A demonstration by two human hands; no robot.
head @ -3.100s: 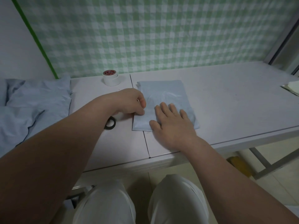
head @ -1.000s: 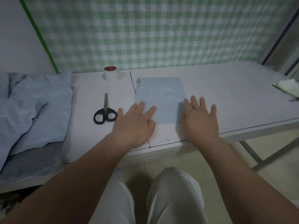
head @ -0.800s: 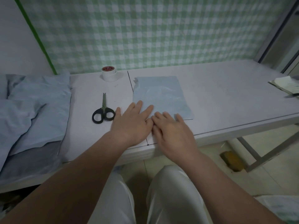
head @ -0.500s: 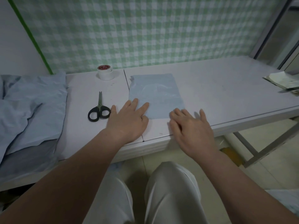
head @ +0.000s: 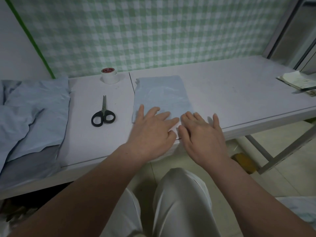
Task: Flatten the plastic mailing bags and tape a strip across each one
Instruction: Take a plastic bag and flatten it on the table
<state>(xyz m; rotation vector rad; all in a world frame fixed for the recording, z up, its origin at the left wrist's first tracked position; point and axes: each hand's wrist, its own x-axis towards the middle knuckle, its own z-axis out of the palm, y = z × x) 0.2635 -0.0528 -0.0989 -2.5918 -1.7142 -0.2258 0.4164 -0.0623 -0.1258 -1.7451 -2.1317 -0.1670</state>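
A pale blue plastic mailing bag [head: 162,94] lies flat on the white table [head: 230,86], near its middle. My left hand [head: 152,130] rests palm down on the bag's near left part, fingers spread. My right hand [head: 200,132] lies palm down beside it, over the bag's near right corner and the table edge. Both hands hold nothing. A white roll of tape [head: 110,75] with a red core label stands at the back, left of the bag. Black-handled scissors [head: 103,113] lie shut left of the bag.
A heap of more blue mailing bags [head: 32,110] covers the table's left end. Papers [head: 299,82] lie at the far right edge. A green checked wall stands behind. My knees and a yellow object [head: 243,161] on the floor show below the table.
My left hand has slid right onto the bag's near edge. My right hand has come in beside it from farther right, so the two hands are now close together.
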